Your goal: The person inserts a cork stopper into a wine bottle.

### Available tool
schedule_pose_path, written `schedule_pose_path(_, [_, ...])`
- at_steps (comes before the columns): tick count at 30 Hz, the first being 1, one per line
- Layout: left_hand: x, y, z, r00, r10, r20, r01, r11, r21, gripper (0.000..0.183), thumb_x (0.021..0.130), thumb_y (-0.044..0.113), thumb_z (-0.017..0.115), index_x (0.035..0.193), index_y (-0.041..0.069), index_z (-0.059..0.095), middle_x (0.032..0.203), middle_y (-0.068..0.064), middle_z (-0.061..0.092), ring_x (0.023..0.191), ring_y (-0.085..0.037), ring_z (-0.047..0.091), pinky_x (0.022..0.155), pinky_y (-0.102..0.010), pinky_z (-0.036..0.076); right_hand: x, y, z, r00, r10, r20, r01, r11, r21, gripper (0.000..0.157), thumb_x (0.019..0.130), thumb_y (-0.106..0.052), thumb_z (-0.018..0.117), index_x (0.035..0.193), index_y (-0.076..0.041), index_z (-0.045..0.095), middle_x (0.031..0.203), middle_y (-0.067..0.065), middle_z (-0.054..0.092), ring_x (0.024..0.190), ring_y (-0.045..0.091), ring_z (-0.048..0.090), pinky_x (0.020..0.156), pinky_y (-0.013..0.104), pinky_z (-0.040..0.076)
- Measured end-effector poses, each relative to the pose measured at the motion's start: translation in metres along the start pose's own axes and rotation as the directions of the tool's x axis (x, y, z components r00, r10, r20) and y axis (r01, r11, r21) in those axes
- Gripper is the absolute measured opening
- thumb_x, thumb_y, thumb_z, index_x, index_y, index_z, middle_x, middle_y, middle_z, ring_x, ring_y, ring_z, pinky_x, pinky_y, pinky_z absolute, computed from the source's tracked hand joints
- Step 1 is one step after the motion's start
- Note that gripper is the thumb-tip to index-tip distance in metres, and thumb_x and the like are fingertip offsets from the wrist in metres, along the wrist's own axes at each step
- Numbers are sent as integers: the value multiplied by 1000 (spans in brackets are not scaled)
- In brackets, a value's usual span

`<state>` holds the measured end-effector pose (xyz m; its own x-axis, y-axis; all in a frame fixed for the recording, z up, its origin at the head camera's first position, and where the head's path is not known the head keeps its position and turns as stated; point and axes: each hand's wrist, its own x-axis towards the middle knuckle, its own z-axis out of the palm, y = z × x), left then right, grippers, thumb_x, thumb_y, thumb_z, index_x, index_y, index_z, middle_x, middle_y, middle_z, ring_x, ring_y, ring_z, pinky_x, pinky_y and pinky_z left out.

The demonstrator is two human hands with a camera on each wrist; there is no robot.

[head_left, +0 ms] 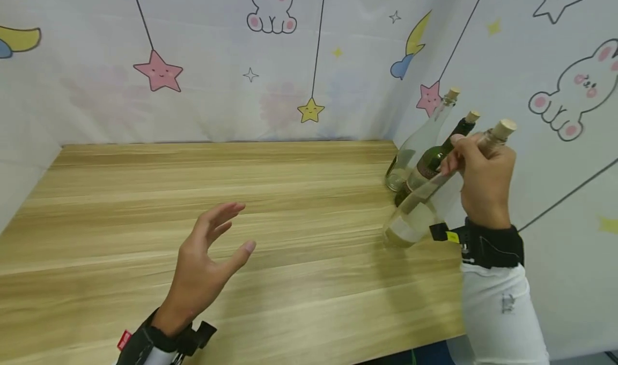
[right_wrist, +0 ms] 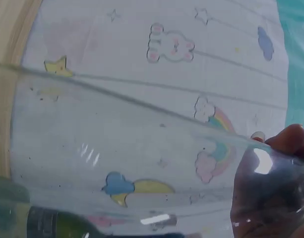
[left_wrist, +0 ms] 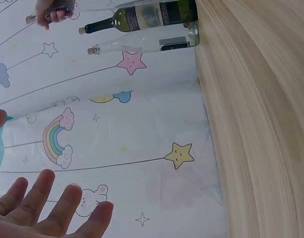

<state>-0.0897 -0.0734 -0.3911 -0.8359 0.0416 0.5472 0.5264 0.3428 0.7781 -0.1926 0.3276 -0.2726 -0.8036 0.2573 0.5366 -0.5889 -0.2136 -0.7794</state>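
My right hand (head_left: 486, 180) grips a clear glass bottle (head_left: 410, 224) by its neck, just below the cork, at the table's right side. In the right wrist view that clear glass fills much of the frame. Right behind it stands a dark green wine bottle (head_left: 428, 163), labelled and corked. Another corked clear bottle (head_left: 419, 145) stands farthest back; the left wrist view shows a dark label near its base. My left hand (head_left: 203, 271) hovers over the left-centre of the table, fingers extended and thumb apart, holding nothing.
A wood-grain table (head_left: 217, 182) spreads below both hands. Around it hangs a pale curtain (head_left: 207, 27) printed with stars, bunnies and moons, close against the bottles on the right. The table's front edge shows at the lower right.
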Motion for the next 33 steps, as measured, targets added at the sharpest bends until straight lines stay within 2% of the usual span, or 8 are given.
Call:
schedule_pose_path(5, [2, -2, 0, 1000, 6, -11, -6, 1000, -7, 76, 81, -11, 77, 145, 12, 44, 138, -9, 57, 130, -7, 50, 108, -12, 40, 21, 6, -37, 985, -5, -170, -1, 999, -38, 33, 89, 17, 62, 58, 9, 52, 48, 12, 51, 33, 22, 47, 35, 26, 50])
schedule_pose_path(13, [4, -3, 2, 1000, 1, -3, -1, 1000, -16, 75, 82, -10, 77, 144, 16, 45, 138, -9, 58, 129, -8, 52, 108, -13, 41, 33, 22, -65, 966, 9, -260, -39, 993, -109, 32, 88, 15, 62, 58, 9, 53, 44, 11, 52, 30, 21, 48, 33, 26, 49])
schedule_pose_path(19, [0, -3, 0, 1000, 1, -5, -1, 1000, -9, 74, 82, -11, 76, 144, 16, 45, 137, -8, 58, 128, -7, 52, 107, -12, 41, 36, 25, -72, 955, 14, -296, -52, 991, -121, 32, 88, 14, 62, 58, 7, 53, 43, 10, 52, 30, 21, 49, 33, 25, 50])
schedule_pose_path(27, [-3, -2, -5, 1000, 8, -15, -8, 1000, 2, 74, 81, -13, 75, 144, 12, 46, 137, -9, 59, 127, -6, 52, 107, -11, 41, 42, 34, -69, 951, 14, -309, -58, 989, -134, 30, 88, 13, 63, 59, 7, 56, 43, 10, 53, 29, 19, 50, 32, 24, 50])
schedule_pose_path(33, [-7, -2, -7, 1000, -17, -18, 17, 1000, 9, 75, 82, -12, 75, 144, 15, 45, 137, -6, 58, 127, -5, 52, 107, -10, 40, 45, 44, -69, 957, 12, -289, -64, 984, -168, 28, 88, 10, 65, 61, 8, 58, 44, 9, 55, 30, 18, 52, 33, 23, 51])
